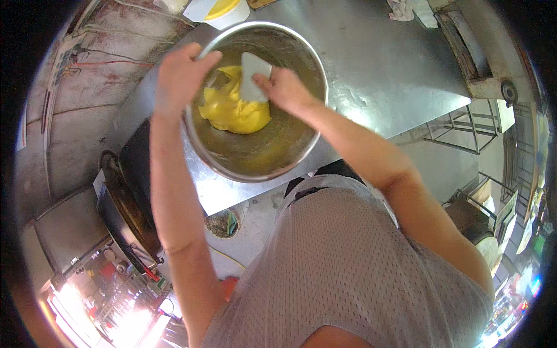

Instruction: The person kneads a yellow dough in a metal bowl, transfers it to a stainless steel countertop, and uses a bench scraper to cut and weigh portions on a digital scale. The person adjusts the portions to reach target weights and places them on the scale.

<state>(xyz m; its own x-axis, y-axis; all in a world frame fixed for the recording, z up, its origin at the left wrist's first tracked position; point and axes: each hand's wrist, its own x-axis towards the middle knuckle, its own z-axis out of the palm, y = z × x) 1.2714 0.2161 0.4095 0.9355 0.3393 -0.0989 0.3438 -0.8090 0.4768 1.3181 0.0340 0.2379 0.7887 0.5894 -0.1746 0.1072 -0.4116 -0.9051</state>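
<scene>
A large steel mixing bowl [319, 66] stands on the metal table, with a soft yellow mass like dough or batter [241, 118] gathered toward its left side. My right hand [285, 88] grips a white plastic dough scraper [253, 75] inside the bowl. The scraper's blade is tilted and presses at the upper part of the yellow mass. At the bowl's left rim, my left hand [183, 75] is closed over the edge, its thumb reaching inward; the rim under its palm is hidden. Yellow smears coat the bowl's inner wall.
The steel table [383, 69] extends right of the bowl. Behind the bowl sits a white tub with yellow contents [223, 13]. A bin [227, 223] stands on the floor below the table's front edge. Dark pans [125, 214] lean at the left, and metal racks [470, 130] stand at the right.
</scene>
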